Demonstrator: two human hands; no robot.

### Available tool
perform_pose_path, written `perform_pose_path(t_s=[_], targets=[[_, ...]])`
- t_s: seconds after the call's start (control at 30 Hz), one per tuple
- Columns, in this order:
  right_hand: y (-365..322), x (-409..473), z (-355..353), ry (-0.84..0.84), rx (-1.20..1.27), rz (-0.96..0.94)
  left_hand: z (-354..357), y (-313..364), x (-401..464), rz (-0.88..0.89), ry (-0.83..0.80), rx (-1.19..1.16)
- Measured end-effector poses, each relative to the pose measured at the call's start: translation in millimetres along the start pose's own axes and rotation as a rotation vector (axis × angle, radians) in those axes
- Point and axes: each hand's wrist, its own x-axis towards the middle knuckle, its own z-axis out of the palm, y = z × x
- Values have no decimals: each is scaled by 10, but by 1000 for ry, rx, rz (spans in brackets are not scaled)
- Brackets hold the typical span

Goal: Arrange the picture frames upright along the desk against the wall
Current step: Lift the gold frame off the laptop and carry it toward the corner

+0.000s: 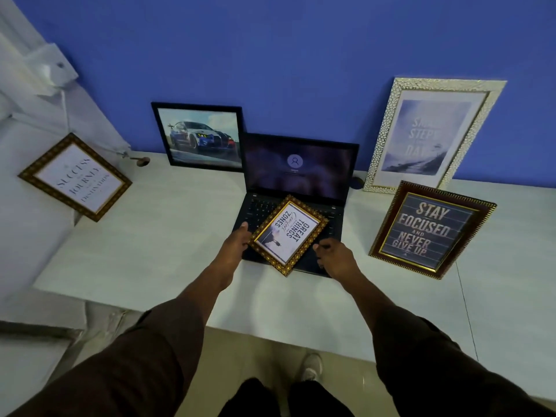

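A small gold-patterned frame [288,234] reading "Great things" lies tilted on the laptop's keyboard. My left hand [237,239] grips its left corner; my right hand [332,254] touches its lower right edge with curled fingers. A black-framed car picture [200,136] and a tall white-gold frame [427,133] lean upright against the blue wall. In front of the tall frame stands a dark red "Stay focused" frame [430,230]. A gold "Success" frame [75,177] leans against the white side wall at the left.
An open black laptop [301,167] with a lit login screen sits mid-desk against the wall. The white desk [156,251] runs left to right. A white fixture [51,67] with a cable hangs on the left wall. My feet and tiled floor show below.
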Motion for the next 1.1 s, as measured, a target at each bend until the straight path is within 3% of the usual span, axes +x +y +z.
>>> perform_pose_path(t_s=[0.3,0.53,0.8,0.93,1.1], targets=[[-23,405,119,-31,-4,34,128,216,462,-7,-18,98],[-26,561,286,37,-26,122,152,295,963,-98,-109,204],[-95,774,481,144,161,169,175,426,1257,-211,-218,236],[-198,809,504,192,232,135,140,443,1314,-324,-208,222],[-255,1031,365,77,221,16,23,439,1270,-338,-148,209]])
